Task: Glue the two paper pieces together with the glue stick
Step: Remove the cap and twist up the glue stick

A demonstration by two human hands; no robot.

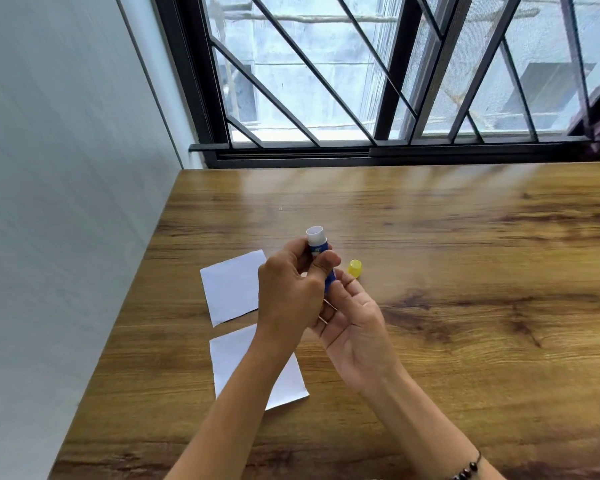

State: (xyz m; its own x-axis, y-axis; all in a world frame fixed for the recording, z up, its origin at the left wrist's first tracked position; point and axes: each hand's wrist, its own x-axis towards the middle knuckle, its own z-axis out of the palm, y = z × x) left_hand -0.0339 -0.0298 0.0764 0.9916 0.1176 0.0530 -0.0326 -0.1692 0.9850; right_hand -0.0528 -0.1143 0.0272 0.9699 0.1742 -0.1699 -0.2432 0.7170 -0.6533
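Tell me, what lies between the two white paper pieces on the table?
In the head view, only a narrow strip of bare wooden table separates the far paper piece from the near paper piece; the left hand hangs above its right end.

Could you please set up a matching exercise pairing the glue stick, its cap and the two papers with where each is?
1. glue stick
2. cap
3. far paper
4. near paper

a. partly under the left forearm
b. on the table, right of the hands
c. held in the left hand
d. flat, left of the hands

Pairs: 1-c, 2-b, 3-d, 4-a
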